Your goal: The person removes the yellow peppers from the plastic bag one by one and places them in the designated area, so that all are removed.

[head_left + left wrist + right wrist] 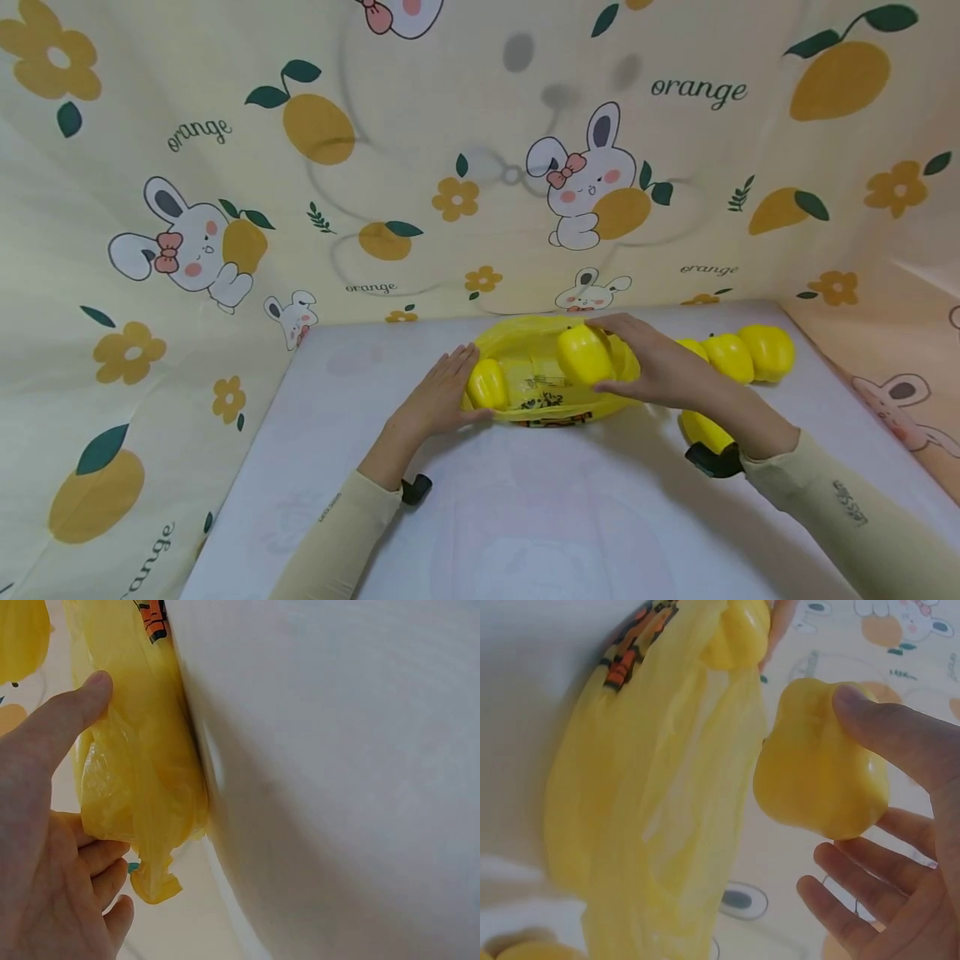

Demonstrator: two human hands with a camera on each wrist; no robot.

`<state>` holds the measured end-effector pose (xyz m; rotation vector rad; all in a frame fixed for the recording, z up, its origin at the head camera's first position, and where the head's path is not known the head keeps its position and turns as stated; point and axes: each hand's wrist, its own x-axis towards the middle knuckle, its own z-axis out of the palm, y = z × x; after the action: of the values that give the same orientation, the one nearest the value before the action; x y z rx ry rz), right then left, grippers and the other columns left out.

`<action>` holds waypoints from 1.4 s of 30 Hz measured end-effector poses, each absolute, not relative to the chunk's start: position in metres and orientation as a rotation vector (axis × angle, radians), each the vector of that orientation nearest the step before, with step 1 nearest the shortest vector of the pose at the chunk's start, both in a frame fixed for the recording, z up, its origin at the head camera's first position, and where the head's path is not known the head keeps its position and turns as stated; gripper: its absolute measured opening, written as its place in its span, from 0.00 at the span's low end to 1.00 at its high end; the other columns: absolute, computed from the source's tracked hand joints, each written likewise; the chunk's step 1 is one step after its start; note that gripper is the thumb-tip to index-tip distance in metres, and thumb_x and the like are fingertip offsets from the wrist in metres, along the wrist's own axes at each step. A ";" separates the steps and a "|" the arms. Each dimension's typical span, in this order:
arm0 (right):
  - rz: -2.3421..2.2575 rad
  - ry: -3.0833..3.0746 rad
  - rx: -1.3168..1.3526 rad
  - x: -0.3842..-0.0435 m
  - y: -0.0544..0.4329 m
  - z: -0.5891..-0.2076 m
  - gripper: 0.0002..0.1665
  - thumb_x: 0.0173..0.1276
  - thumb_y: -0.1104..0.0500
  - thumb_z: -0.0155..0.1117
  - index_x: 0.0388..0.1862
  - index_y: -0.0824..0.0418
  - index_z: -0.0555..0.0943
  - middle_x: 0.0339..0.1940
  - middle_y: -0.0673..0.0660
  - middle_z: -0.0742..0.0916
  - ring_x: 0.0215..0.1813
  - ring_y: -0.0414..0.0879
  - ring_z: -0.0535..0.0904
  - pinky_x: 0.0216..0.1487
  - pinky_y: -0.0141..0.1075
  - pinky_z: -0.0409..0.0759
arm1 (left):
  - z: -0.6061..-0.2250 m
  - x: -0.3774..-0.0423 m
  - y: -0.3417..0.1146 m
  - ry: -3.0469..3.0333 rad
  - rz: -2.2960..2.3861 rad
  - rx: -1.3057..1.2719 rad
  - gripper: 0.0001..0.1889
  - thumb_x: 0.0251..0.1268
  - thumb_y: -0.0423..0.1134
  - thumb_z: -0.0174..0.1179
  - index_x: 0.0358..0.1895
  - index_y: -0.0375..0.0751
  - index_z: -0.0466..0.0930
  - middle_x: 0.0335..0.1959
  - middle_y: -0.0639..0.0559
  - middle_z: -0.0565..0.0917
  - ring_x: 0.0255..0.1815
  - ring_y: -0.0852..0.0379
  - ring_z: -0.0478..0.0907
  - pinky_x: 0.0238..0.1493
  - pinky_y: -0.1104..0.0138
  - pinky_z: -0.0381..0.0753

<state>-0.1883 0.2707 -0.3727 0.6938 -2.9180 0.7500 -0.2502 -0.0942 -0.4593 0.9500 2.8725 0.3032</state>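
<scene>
A yellow plastic bag (536,379) with dark and orange print lies on the table, its mouth spread wide. At its left end, my left hand (438,396) holds the bag, thumb on the near side and fingers behind, as the left wrist view shows. A yellow bell pepper (488,385) sits inside the bag by that hand. My right hand (660,358) grips another yellow bell pepper (583,356) over the bag's right part. In the right wrist view, thumb and fingers pinch this pepper (817,765), which is apart from the bag.
More yellow bell peppers (765,353) form a row on the right of the white table (555,508). One pepper (702,429) lies nearer, partly hidden by the right forearm. A printed cloth (465,100) with rabbits and oranges hangs behind and at the sides.
</scene>
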 end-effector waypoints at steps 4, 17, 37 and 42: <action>0.756 -2.893 0.705 -0.184 0.281 -0.371 0.55 0.62 0.50 0.86 0.83 0.54 0.66 0.78 0.59 0.74 0.71 0.61 0.75 0.68 0.65 0.80 | -0.460 -0.250 -0.095 2.878 0.318 0.943 0.59 0.70 0.69 0.65 0.89 0.37 0.45 0.90 0.45 0.47 0.91 0.49 0.42 0.90 0.56 0.39; 0.737 -2.838 0.640 -0.167 0.317 -0.372 0.54 0.61 0.50 0.87 0.81 0.56 0.68 0.75 0.61 0.76 0.67 0.63 0.77 0.62 0.69 0.83 | -0.464 -0.251 -0.095 2.871 0.315 0.942 0.59 0.71 0.70 0.64 0.89 0.38 0.43 0.91 0.46 0.46 0.91 0.50 0.41 0.89 0.57 0.38; 0.670 -2.806 0.540 -0.145 0.380 -0.367 0.59 0.57 0.58 0.89 0.83 0.56 0.66 0.73 0.63 0.77 0.62 0.64 0.79 0.59 0.31 0.84 | -0.464 -0.252 -0.096 2.883 0.301 0.949 0.60 0.70 0.71 0.64 0.89 0.38 0.43 0.90 0.46 0.46 0.91 0.50 0.41 0.89 0.57 0.38; 0.707 -2.732 0.533 -0.141 0.390 -0.371 0.61 0.49 0.64 0.92 0.81 0.58 0.70 0.72 0.62 0.77 0.63 0.47 0.76 0.61 0.11 0.68 | -0.464 -0.252 -0.096 2.881 0.299 0.951 0.60 0.70 0.71 0.64 0.89 0.37 0.43 0.90 0.45 0.46 0.91 0.50 0.41 0.89 0.57 0.39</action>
<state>-0.1411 0.3902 -0.3715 0.5330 -2.7320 0.7071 -0.2522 -0.0957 -0.4637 0.9510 2.8813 0.2988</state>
